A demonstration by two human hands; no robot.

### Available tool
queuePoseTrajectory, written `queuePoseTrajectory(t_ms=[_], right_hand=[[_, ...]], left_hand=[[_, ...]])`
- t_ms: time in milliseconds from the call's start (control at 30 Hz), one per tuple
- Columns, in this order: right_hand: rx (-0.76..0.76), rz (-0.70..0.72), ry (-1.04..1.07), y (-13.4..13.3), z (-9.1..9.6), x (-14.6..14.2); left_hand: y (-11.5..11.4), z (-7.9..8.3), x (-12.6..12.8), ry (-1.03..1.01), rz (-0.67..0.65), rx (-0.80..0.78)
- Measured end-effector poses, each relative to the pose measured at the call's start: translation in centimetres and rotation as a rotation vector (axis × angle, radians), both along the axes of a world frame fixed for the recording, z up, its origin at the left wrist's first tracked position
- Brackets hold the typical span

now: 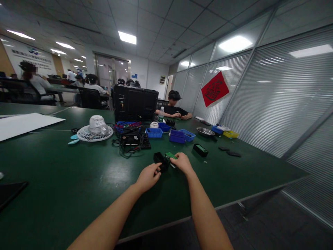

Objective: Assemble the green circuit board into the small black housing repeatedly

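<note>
My left hand (150, 177) is closed on the near side of a small black plastic case (158, 158), which stands open at the top on the green table. Just right of it, my right hand (181, 161) pinches a green circuit board (170, 155) between thumb and fingers, tilted beside the case. A small white piece shows under the right fingertips, too small to name. Farther right lies a second black case (200, 150) with a green face on top. Whether wires join the board and the case I cannot make out.
Beyond my hands lie a black power box (130, 139) with tangled cables, blue bins (154, 132), a white fan part (96, 130) and a metal bowl (205, 131). Flat black pieces (233, 153) lie right. Another person (173, 107) sits across the table (78, 180) beside a monitor (135, 102).
</note>
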State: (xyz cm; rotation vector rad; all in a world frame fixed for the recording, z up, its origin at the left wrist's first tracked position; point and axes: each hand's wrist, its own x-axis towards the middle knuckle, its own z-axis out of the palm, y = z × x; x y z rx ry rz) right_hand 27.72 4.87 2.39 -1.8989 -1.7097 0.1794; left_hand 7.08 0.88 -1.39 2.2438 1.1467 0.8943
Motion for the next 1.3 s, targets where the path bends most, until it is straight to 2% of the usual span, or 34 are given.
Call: queuePoseTrajectory(t_ms=[67,133,200,267,333,433,567,700,833,1300], right_hand=[[0.164,-0.085,0.113,0.0,0.4,-0.4],[0.268,-0.075,0.339,-0.1,0.7,-1.1],[0.257,0.022,0.586,-0.3,0.8,-2.1],[0.225,0.100,0.699,-0.3,0.7,-3.3],[0.229,0.107,0.652,-0.3,0.4,-4.2],[0.240,0.073,0.469,-0.4,0.1,-5.0],[0.263,0.028,0.220,-0.7,0.3,-5.2],[0.237,0.007,0.087,-1.0,0.6,-5.3],[0.198,0.021,0.019,-1.2,0.6,-5.6],[0.098,0.018,-0.108,-1.3,0.0,-6.3]], left_hand=[[0.0,0.1,0.0,0.020,0.005,0.008],[-0.1,0.1,0.1,0.025,0.003,0.016],[0.0,0.1,0.1,0.021,0.004,0.021],[0.0,0.0,0.2,0.017,0.006,0.027],[-0.1,0.0,0.2,0.011,0.003,0.037],[-0.2,0.1,0.2,0.009,0.002,0.047],[-0.2,0.3,0.3,0.001,0.006,0.060],[-0.1,0.3,0.4,-0.022,0.013,0.102],[-0.1,0.3,0.5,-0.040,0.024,0.154],[0.1,0.1,0.4,-0.081,0.024,0.169]])
